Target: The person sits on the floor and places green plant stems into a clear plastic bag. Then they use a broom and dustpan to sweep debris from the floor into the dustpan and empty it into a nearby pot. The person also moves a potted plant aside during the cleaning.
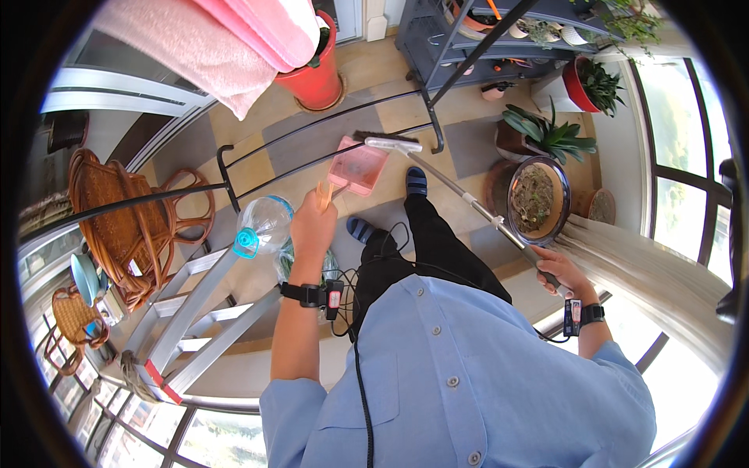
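My left hand (314,224) is closed round the handle of a pink dustpan (360,164), whose pan is low over the tiled floor ahead of my feet. Whether it touches the floor I cannot tell. In my right hand (563,273) is the dark grip of a long broom (456,189) with a metallic pole. The pole slants up and left to a pale broom head (394,144) with dark bristles, lying beside the far right edge of the dustpan. Some greyish specks show in the pan. Next to my left hand stands a large clear plastic bottle (268,221) with a turquoise cap.
A black metal rack (328,129) spans the floor ahead. At left are an aluminium ladder (181,327) and a rattan chair (117,226). Potted plants (538,199) and a curtain (647,261) line the right. Pink towels (234,47) hang at upper left; cables dangle by my legs.
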`<state>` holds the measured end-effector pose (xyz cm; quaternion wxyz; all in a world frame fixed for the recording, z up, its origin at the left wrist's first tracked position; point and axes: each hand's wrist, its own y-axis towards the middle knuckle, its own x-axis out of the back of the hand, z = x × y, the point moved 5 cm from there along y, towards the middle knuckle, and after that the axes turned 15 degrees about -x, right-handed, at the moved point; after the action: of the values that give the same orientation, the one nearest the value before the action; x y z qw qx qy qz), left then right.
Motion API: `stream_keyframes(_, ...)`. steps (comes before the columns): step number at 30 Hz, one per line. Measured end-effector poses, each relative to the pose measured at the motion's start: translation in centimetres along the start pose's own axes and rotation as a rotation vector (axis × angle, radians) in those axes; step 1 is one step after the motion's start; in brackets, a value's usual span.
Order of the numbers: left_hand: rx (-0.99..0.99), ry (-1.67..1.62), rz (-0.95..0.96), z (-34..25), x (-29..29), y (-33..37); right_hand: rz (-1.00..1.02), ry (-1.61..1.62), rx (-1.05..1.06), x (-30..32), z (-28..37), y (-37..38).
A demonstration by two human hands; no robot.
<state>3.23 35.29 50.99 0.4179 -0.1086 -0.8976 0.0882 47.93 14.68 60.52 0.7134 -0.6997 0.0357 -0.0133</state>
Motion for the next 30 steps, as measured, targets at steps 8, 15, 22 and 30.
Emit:
stream_keyframes(8, -0.065, -0.017, 0.052, 1.2, 0.5, -1.4, -0.034, 0.199, -0.077, -5.3, -3.1, 3.5)
stream_keyframes(15, -0.123, 0.024, 0.023, 0.2, -0.2, -1.4, 0.473, 1.058, -0.137, -12.5, 4.0, 14.1)
stream_keyframes(22, -0.111, -0.005, 0.025, 0.6, -0.6, -0.7, 0.257, 1.044, 0.094, -20.7, 13.3, 24.1)
stream_keyframes(30, -0.128, -0.062, 0.027, -0.9, -0.2, -0.4, 0.075, 0.422, 0.04, -22.5, 10.2, 26.4)
